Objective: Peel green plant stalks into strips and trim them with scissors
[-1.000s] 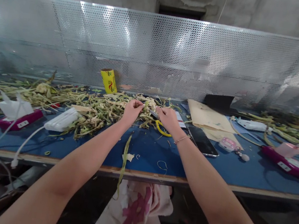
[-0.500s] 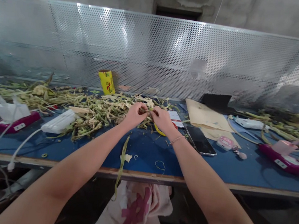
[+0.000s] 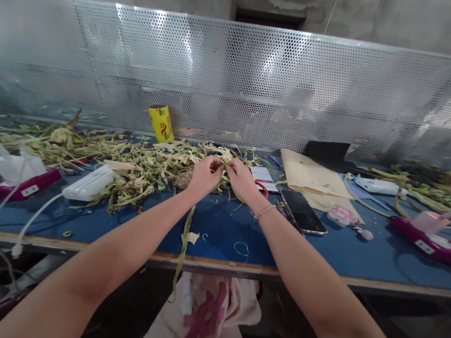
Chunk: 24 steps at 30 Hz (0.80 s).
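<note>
My left hand [image 3: 206, 176] and my right hand [image 3: 241, 180] meet over the middle of the table, fingertips nearly touching. Both pinch a small pale-green plant piece [image 3: 225, 162], mostly hidden by the fingers. Behind and left of them spreads a heap of wilted green plant strips [image 3: 153, 160]. One long strip [image 3: 185, 237] leads from below my left wrist and hangs over the table's front edge. Close under my right hand shows a red loop [image 3: 263, 186], partly covered, by a white card [image 3: 263, 175].
A phone [image 3: 303, 211], brown paper [image 3: 311, 174] and a pink case [image 3: 340, 215] lie to the right. Purple power strips [image 3: 23, 186] and a white power bank [image 3: 90, 182] with cables sit left. A yellow carton [image 3: 161, 123] stands before the perforated metal screen [image 3: 240, 79].
Both hands stay in nearly the same place, with fingers slightly shifted around the plant piece. My right hand has moved a little, and more of the red loop shows.
</note>
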Tool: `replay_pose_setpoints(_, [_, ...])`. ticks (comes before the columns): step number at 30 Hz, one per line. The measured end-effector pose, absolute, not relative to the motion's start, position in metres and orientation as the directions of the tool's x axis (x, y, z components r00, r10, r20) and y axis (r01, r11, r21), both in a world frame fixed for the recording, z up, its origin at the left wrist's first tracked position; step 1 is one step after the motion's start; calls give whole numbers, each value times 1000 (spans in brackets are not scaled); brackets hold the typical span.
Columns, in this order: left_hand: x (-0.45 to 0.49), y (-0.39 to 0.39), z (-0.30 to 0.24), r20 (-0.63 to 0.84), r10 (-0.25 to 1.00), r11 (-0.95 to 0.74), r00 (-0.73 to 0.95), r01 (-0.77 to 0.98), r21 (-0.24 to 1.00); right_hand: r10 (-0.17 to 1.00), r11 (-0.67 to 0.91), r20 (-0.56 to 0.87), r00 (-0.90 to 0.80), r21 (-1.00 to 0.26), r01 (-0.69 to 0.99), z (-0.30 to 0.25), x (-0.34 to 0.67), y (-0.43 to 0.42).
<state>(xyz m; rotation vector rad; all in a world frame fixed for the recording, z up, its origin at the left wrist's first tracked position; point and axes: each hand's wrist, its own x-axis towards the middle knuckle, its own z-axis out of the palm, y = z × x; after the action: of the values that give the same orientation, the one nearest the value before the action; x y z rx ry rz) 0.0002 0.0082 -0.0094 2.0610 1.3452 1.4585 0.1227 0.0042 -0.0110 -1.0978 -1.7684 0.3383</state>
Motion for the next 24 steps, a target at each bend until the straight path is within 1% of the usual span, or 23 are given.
replay_pose_setpoints(5, [2, 7, -10, 585, 807, -521, 76, 559, 645, 821, 530, 559, -112, -675, 513, -11, 122, 3])
replay_pose_setpoints(11, [0, 9, -9, 554, 828, -517, 89, 502, 693, 810, 545, 576, -109, -672, 502, -12, 122, 5])
replay_pose_setpoints(18, [-1, 6, -3, 545, 833, -477, 94, 619, 624, 818, 513, 568, -88, -651, 560, -12, 124, 3])
replay_pose_setpoints(22, [0, 3, -1, 527, 847, -439, 73, 655, 615, 794, 546, 596, -118, -613, 571, -14, 123, 4])
replay_pose_setpoints(24, [1, 3, -1, 526, 848, -440, 68, 645, 625, 778, 566, 616, -127, -599, 566, -14, 123, 4])
